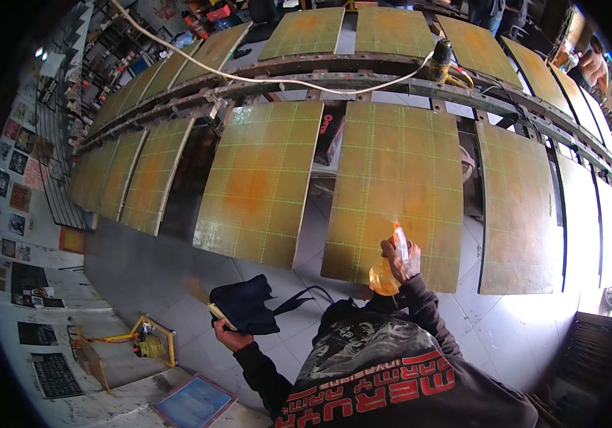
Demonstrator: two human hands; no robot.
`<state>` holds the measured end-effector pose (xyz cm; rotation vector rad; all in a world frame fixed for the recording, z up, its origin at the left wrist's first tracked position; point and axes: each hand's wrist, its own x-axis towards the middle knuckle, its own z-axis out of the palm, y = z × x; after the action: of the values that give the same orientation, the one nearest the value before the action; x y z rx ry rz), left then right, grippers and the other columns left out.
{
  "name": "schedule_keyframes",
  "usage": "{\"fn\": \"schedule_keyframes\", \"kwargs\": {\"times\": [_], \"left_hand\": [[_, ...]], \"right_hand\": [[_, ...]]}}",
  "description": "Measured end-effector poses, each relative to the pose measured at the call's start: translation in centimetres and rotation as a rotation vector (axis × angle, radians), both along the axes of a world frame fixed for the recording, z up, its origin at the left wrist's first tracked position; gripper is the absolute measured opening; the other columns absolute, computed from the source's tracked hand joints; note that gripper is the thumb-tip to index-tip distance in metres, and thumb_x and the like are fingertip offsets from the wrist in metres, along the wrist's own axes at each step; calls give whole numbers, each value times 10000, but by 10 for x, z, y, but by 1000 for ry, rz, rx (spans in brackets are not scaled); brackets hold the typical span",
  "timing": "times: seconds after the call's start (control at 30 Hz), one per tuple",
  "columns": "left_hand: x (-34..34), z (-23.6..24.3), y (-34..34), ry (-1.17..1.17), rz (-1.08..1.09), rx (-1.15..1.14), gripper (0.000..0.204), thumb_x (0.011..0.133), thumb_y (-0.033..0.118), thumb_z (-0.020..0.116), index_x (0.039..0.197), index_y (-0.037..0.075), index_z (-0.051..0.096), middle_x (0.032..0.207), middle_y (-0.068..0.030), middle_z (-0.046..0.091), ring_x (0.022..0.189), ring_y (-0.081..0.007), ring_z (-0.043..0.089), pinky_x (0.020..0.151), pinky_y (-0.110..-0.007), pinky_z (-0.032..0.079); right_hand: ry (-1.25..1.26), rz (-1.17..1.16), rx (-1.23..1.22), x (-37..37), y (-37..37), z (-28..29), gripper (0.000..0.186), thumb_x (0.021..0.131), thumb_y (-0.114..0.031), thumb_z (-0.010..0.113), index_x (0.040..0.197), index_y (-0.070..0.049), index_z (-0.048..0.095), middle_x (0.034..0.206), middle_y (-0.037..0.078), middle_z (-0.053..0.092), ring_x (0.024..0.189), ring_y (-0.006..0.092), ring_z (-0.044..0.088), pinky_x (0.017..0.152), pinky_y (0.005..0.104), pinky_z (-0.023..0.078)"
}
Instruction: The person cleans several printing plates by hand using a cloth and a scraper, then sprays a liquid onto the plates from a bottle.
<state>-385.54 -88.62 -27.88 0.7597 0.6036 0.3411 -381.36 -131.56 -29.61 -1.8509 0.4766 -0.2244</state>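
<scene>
Off to the left, away from the boards, my left hand [232, 337] is closed on the near edge of a dark navy cloth bundle [250, 305]. A strap trails from the cloth toward my body, and a pale yellowish edge shows beside my fingers; what that edge belongs to is unclear. My right hand [407, 262] grips the neck of a spray bottle [384, 279] with a translucent orange body and a white and orange head. It is held over the near edge of a yellow-green board [398, 178] marked with bright green grid lines, its nozzle toward the board.
Similar boards [259, 182] stand in two rows along a dark metal rail [363, 80], with gaps between them. A heat gun or drill-like tool [441, 60] rests on the rail, near a pale cable [249, 77]. A yellow-framed stand [152, 342] is at lower left. People [487, 14] are at the back.
</scene>
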Motion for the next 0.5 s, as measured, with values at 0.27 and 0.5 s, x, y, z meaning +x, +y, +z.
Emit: {"fn": "schedule_keyframes", "kwargs": {"times": [0.27, 0.5], "left_hand": [[51, 0, 11, 69, -71, 173, 333, 809, 333, 549, 1030, 88, 595, 983, -88, 639, 889, -283, 636, 804, -452, 527], [94, -21, 53, 231, -129, 157, 350, 836, 372, 599, 993, 60, 616, 984, -113, 662, 884, -308, 643, 835, -473, 513]], "right_hand": [[-111, -44, -270, 28, -71, -20, 210, 793, -250, 649, 772, -45, 607, 630, 79, 629, 581, 189, 625, 592, 324, 486], [-105, 66, -314, 23, -75, -12, 203, 798, -248, 624, 725, -63, 584, 588, 71, 615, 526, 217, 616, 549, 340, 482]]}}
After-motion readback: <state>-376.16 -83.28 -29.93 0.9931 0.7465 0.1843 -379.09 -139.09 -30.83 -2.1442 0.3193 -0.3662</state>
